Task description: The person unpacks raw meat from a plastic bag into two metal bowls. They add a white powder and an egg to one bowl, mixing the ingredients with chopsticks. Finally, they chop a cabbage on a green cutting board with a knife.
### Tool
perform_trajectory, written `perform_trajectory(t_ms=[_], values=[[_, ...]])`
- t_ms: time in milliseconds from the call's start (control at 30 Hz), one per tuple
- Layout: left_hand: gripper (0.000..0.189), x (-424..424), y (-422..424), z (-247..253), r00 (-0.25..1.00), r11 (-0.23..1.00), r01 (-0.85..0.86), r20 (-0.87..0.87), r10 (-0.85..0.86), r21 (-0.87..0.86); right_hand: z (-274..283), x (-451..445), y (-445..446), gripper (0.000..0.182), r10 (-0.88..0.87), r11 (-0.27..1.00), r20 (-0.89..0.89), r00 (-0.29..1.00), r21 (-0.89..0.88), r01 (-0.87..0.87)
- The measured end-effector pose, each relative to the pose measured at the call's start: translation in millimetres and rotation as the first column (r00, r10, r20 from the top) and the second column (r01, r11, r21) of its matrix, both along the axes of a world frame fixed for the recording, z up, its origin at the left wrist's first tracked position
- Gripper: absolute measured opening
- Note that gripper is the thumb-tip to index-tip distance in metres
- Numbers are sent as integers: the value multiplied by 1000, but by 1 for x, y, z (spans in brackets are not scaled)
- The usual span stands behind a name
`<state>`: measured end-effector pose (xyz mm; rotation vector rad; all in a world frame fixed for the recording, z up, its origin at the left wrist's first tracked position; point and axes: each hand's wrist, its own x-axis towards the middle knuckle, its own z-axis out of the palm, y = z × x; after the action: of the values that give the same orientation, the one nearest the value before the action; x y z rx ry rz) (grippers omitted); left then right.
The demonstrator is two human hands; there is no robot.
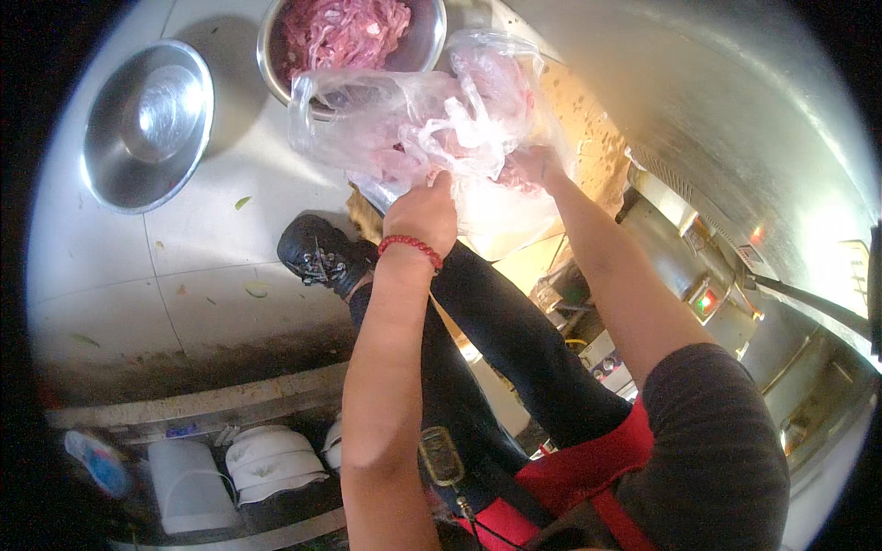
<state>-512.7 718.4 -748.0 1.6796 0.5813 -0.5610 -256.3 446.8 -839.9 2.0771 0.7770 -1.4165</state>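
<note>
Clear plastic bags [441,131] holding pale pink raw meat lie bunched in front of me, beside a steel bowl [438,41] with strips of raw meat [344,31] in it. The edge of the plastic overlaps the bowl's near rim. My left hand [420,213], with a red bead bracelet at its wrist, is at the near edge of the bags; its fingertips touch the plastic, and its grip is unclear. My right hand [537,165] is at the right side of the bags, its fingers partly hidden by plastic and meat. Another steel bowl [148,124] stands at the left.
Pale floor tiles [207,234] with scattered leaves spread at the left. My black shoe [320,251] is close to the bags. A low shelf [207,399] holds stacked white bowls [272,461] and a white container [189,482]. Steel kitchen equipment [744,138] lines the right, above wet brown cardboard [586,131].
</note>
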Motion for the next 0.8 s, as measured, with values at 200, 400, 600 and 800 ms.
perform_trajectory(t_ms=[200,400,600,800], values=[[35,12,-12,3,923,919,-194,253,289,-342,129,-104,55,13,-607,759,-88,790,230,609],[44,1,-60,-34,997,998,-68,33,69,-3,225,-94,30,19,186,878,-25,982,454,-154],[26,6,-42,13,898,995,-61,440,23,73,265,-149,138,18,-56,925,-221,974,355,134],[21,27,-63,-28,882,844,-355,154,445,-402,204,-87,166,9,-461,774,21,887,498,391]])
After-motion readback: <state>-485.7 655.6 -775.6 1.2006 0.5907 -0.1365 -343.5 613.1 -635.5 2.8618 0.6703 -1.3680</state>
